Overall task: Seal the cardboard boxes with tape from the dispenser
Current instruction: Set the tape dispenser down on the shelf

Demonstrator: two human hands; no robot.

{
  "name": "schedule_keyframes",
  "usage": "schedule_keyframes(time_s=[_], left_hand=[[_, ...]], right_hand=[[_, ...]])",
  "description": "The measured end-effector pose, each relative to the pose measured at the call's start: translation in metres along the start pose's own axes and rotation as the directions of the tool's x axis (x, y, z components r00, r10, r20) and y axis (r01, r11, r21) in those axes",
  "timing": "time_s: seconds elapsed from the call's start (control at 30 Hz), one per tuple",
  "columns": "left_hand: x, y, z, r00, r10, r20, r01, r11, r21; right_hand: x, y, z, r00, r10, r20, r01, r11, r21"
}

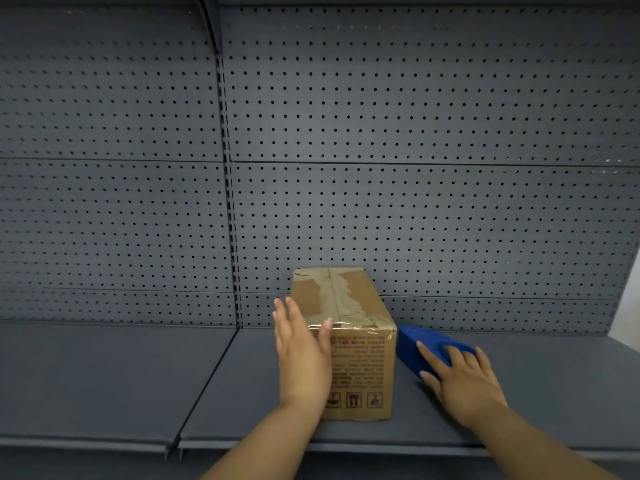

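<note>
Our flat, unclenched left hand [302, 355] steadies the brown taped cardboard box [349, 341] mid-shelf; right hand [462, 377] grasps the blue plastic dispenser [420, 342]: lift it squarely over the seam.

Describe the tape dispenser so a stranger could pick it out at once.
Start at the grey shelf below the pegboard wall. One cardboard box stands on it; the dispenser lies just right of that box, under the right hand. It is the only bright blue thing there, a low wedge of plastic beside brown cardboard.

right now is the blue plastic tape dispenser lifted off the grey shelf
No, the blue plastic tape dispenser lies on the grey metal shelf under the right hand.
</note>
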State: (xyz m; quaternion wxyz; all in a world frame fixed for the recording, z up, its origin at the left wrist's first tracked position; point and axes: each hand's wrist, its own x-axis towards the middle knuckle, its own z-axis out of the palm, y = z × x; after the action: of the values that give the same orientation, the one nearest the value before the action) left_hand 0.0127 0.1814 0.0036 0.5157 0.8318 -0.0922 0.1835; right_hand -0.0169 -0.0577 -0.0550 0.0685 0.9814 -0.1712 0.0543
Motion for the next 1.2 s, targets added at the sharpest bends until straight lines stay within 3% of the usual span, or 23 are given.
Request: schedule_keyframes(time_s=[0.17,0.27,0.3,0.37,0.47,0.57,0.67,0.73,0.83,0.93,1.0,1.07,1.17,1.2], left_hand=[[-0.001,0.003,-0.007,0.998,-0.062,0.02,0.064,0.987,-0.149],[0.001,0.004,-0.012,0.986,-0.131,0.104,0.149,0.969,-0.196],[0.003,0.005,-0.014,0.981,-0.144,0.13,0.171,0.96,-0.221],[0.008,0.003,-0.016,0.97,-0.171,0.171,0.21,0.945,-0.251],[0.018,-0.005,-0.019,0.949,-0.203,0.24,0.254,0.945,-0.205],[0.024,-0.012,-0.028,0.936,-0.211,0.283,0.264,0.951,-0.164],[0.03,-0.018,-0.04,0.944,-0.252,0.214,0.271,0.961,-0.064],[0.035,-0.016,-0.046,0.923,-0.367,0.115,0.369,0.929,-0.002],[0.035,0.002,-0.047,0.822,-0.567,0.056,0.57,0.816,-0.1],[0.033,0.01,-0.042,0.797,-0.597,0.089,0.603,0.782,-0.161],[0.042,-0.002,-0.046,0.816,-0.574,0.071,0.576,0.795,-0.188],[0.052,-0.02,-0.053,0.851,-0.523,0.051,0.522,0.831,-0.192],[0.062,-0.04,-0.061,0.893,-0.417,0.166,0.443,0.879,-0.174],[0.066,-0.044,-0.064,0.888,-0.405,0.219,0.443,0.879,-0.173]], right_hand=[[-0.012,-0.004,-0.017,0.999,0.041,0.005,-0.041,0.997,0.062],[-0.012,-0.017,-0.035,0.987,0.101,-0.129,-0.052,0.938,0.343],[-0.013,-0.024,-0.047,0.983,0.106,-0.153,-0.013,0.861,0.509],[-0.017,-0.044,-0.075,0.99,0.08,-0.114,0.047,0.583,0.811],[-0.026,-0.076,-0.1,0.998,-0.002,0.062,-0.06,0.205,0.977],[-0.033,-0.106,-0.1,0.991,-0.001,0.136,-0.136,0.04,0.99],[-0.043,-0.135,-0.098,0.988,0.035,0.147,-0.146,-0.048,0.988],[-0.056,-0.158,-0.107,0.993,0.067,0.095,-0.092,-0.05,0.995],[-0.067,-0.188,-0.113,0.998,0.023,0.054,-0.053,-0.013,0.998],[-0.071,-0.211,-0.115,0.994,-0.04,0.098,-0.101,-0.076,0.992],[-0.068,-0.21,-0.116,0.994,-0.014,0.109,-0.11,-0.052,0.993],[-0.059,-0.196,-0.121,0.999,0.034,0.032,-0.036,0.124,0.992],[-0.035,-0.171,-0.128,0.982,-0.006,-0.187,0.153,0.599,0.786],[-0.024,-0.164,-0.129,0.978,-0.044,-0.203,0.176,0.695,0.697]])
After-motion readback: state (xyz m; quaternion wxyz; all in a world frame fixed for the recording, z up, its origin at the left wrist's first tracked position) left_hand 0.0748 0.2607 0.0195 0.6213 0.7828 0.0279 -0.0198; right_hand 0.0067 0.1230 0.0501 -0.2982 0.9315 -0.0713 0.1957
